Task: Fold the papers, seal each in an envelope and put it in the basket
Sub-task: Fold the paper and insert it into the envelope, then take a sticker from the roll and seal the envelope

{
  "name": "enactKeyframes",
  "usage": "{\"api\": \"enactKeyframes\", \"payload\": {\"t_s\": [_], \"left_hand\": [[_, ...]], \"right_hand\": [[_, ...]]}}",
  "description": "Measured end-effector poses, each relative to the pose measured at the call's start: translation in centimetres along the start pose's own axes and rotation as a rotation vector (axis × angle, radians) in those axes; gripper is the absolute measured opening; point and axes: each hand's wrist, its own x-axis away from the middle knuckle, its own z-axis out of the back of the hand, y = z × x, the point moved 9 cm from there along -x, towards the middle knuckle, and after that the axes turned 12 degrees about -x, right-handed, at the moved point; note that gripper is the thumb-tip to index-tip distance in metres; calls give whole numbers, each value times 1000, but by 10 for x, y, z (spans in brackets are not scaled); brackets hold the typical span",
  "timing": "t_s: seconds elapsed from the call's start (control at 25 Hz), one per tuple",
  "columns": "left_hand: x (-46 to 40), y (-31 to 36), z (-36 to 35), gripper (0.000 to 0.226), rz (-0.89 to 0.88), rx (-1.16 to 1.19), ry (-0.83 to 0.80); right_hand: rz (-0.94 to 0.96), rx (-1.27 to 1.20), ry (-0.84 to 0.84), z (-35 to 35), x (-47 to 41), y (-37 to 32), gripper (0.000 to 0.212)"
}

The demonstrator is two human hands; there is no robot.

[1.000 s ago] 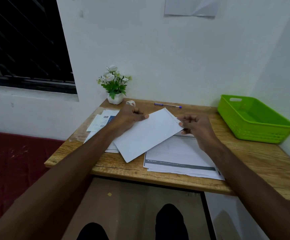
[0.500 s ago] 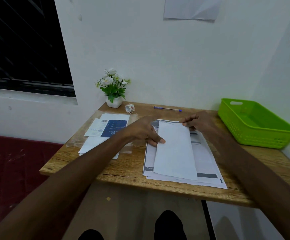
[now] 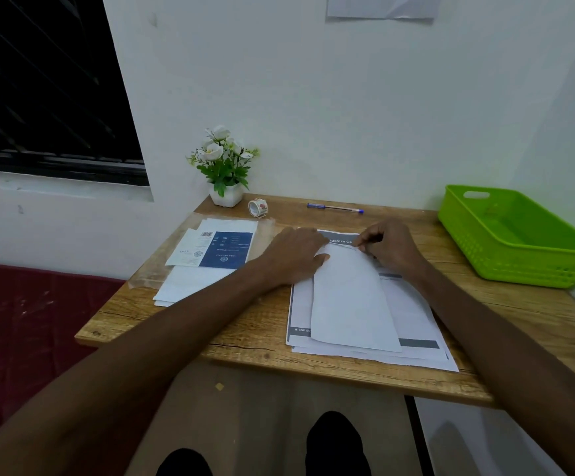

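On the counter [image 3: 251, 334] in front of you, a white envelope [image 3: 349, 300] lies flat on top of a pile of printed papers [image 3: 413, 310]. Your left hand [image 3: 296, 255] rests on the envelope's top left corner, with its thumb pressing the edge down. Your right hand [image 3: 391, 247] has curled fingers that pinch the envelope's top edge. More envelopes [image 3: 207, 259] sit in a pile to your left. At the back stand a small flower pot [image 3: 226, 195], a roll of tape [image 3: 258, 207] and a blue pen [image 3: 335, 208]. Your green basket [image 3: 516, 255] waits on the right side of the counter, well apart from the envelope.
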Motion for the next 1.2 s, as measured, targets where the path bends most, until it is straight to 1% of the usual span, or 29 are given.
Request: {"api": "enactKeyframes", "payload": {"t_s": [0.12,0.24,0.36,0.52,0.72,0.88,1.04,1.2], "left_hand": [[5,3,-6,37,-22,27,-16],[8,0,-3,40,-7,9,46],[9,-3,0,41,8,66,93],[10,-19,3,36,56,106,148],[14,-60,12,27,225,305,227],[17,-86,16,21,332,332,258],[25,-108,21,19,439,354,311],[34,-134,16,16,596,360,290]], "right_hand": [[41,120,11,0,-1,-5,20],[67,191,11,-4,0,-9,21],[72,246,29,-5,3,-13,25],[85,330,37,-6,6,-23,30],[142,349,40,-14,4,-37,30],[191,317,67,-15,0,-45,31],[232,259,64,-28,-11,-60,27],[191,197,64,-59,-31,-72,21]]}}
